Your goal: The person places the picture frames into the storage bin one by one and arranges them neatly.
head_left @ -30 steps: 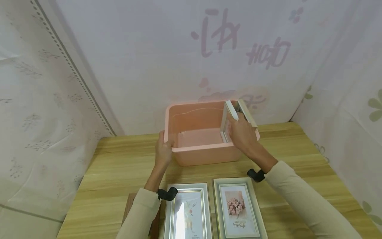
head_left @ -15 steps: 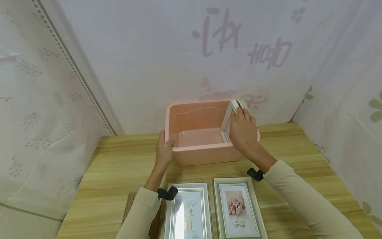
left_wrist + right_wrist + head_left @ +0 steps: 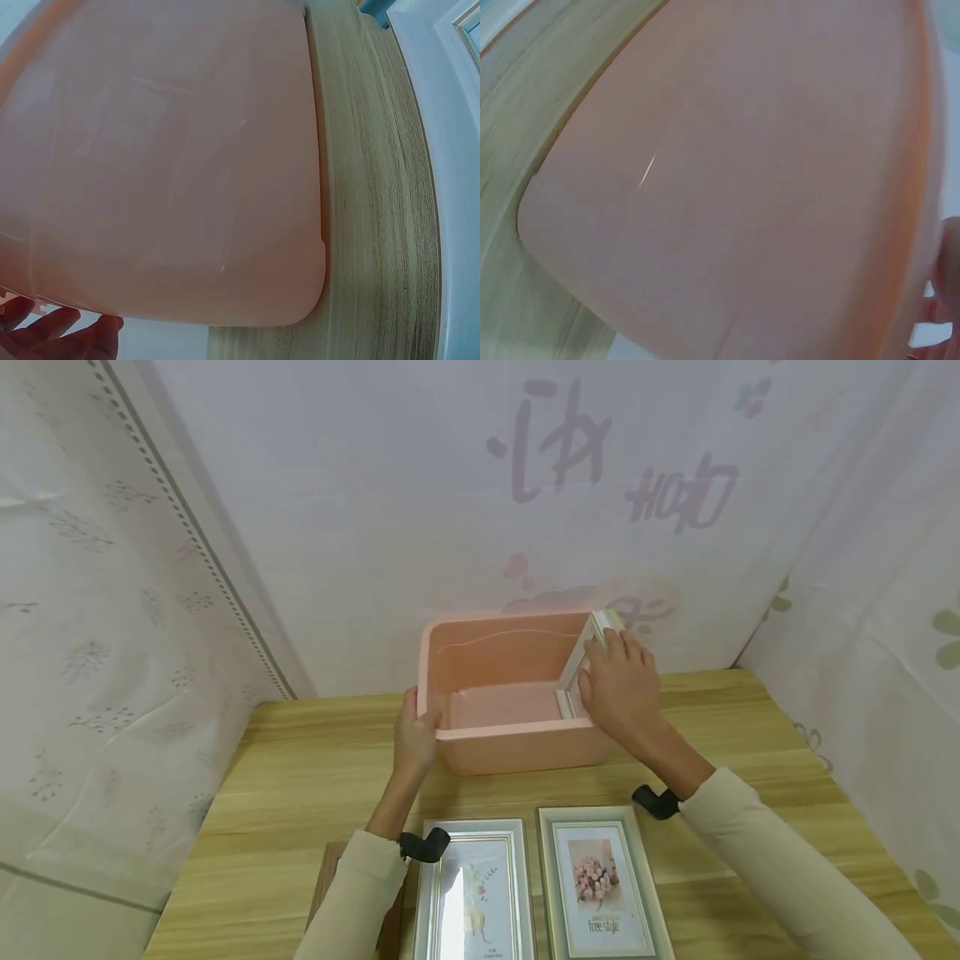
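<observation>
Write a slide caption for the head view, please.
Left hand grips a tub; right hand touches a frame inside.

And it's the pink tub [image 3: 735,165] filling nearly everything, its smooth outer wall catching one thin bright streak! Wood-grain tabletop [image 3: 510,195] runs down the left, a pale strip [image 3: 502,19] clipping the top corner. Over at lower right, blurred and cut off, the right hand [image 3: 949,270] sits by the rim!

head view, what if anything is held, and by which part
The left hand grips the pink tub by its left rim. The right hand touches the top edge of a white frame; whether it grips is unclear.
</observation>
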`<action>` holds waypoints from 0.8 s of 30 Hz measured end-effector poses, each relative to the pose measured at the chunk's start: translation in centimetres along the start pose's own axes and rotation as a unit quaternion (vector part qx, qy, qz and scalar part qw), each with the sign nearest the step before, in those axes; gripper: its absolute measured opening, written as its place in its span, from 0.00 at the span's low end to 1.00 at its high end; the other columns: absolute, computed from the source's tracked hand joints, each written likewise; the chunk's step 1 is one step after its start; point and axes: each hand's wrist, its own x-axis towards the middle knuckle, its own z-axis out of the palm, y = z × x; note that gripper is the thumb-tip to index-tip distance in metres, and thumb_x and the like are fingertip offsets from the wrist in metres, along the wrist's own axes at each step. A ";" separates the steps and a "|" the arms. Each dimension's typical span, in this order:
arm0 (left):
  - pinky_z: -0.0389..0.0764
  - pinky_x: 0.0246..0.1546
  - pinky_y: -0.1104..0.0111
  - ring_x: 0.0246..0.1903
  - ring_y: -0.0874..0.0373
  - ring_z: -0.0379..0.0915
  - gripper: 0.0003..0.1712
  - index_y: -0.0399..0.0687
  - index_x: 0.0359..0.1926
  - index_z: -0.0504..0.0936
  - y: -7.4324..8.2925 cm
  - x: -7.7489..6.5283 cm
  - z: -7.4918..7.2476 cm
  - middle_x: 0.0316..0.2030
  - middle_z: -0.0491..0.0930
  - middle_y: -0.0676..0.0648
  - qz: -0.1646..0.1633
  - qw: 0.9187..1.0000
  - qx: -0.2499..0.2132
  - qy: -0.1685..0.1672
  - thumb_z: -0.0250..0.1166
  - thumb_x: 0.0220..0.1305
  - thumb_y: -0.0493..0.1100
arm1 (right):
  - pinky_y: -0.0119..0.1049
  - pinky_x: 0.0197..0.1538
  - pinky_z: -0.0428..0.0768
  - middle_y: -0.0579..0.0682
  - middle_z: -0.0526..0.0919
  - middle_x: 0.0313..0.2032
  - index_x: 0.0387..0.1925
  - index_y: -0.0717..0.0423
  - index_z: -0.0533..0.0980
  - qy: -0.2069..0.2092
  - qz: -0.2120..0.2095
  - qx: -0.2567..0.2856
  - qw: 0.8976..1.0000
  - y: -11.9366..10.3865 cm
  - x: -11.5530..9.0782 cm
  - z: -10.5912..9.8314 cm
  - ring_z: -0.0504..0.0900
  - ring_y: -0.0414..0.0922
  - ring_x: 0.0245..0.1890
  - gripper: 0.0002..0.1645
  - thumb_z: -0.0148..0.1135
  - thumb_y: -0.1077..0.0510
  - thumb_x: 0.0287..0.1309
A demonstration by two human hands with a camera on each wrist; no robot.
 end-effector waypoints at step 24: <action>0.73 0.53 0.52 0.49 0.43 0.74 0.26 0.34 0.61 0.70 0.1 -0.1 0.1 0.51 0.77 0.33 -0.008 1.000 -0.001 -0.007 0.51 0.61 0.35 | 0.37 0.38 0.83 0.55 0.81 0.53 0.57 0.60 0.77 0.038 -0.128 0.340 0.931 0.8 -5.1 -3.1 0.82 0.46 0.39 0.22 0.64 0.65 0.60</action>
